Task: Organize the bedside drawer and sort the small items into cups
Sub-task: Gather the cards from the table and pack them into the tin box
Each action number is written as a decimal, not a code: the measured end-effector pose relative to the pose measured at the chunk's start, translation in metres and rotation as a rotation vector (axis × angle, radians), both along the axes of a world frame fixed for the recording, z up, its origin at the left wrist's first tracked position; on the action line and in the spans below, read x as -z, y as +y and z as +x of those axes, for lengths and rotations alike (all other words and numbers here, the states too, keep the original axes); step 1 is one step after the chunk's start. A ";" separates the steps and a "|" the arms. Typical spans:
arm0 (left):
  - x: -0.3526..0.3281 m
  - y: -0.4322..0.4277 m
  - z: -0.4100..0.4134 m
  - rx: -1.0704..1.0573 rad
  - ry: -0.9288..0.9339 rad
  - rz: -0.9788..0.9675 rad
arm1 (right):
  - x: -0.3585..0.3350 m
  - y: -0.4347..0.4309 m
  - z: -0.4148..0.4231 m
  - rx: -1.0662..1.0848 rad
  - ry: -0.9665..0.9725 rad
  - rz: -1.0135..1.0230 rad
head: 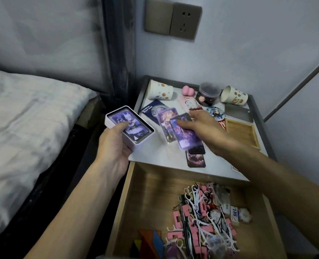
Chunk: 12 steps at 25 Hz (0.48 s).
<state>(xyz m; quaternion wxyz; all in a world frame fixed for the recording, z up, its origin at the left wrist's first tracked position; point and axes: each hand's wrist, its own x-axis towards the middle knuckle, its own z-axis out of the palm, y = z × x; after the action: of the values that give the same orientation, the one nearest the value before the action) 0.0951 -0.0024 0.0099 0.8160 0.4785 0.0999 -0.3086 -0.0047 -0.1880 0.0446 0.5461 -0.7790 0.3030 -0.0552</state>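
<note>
Cluttered drawer [145, 193] lies below the card box [130, 126], gripped by the left hand [115, 146]. Right hand [201, 126], just right of the box, pinches a purple card [187, 136], long axis roughly parallel to the box's; transfer likely runs leftward.

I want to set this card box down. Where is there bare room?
Bare: the drawer's back-left part, between its left wall and the clutter pile; the nightstand's front-left corner, before the cards. Crowded: the nightstand's back, around both cups.
</note>
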 end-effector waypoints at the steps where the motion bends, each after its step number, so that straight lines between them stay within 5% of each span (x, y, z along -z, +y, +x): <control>1: 0.001 -0.004 -0.008 0.055 -0.013 0.012 | -0.003 0.003 -0.021 0.044 -0.018 0.183; 4: 0.005 -0.018 -0.038 0.265 -0.047 0.036 | 0.002 0.014 -0.071 0.129 0.001 0.449; 12: 0.025 -0.037 -0.089 0.649 -0.035 0.080 | 0.024 0.020 -0.116 0.172 -0.028 0.297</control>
<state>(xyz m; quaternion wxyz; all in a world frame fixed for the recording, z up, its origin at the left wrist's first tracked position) 0.0065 -0.0393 -0.0146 0.6571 0.5224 -0.0599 -0.5402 -0.1207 -0.1684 0.0209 0.6528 -0.6599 0.3658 -0.0672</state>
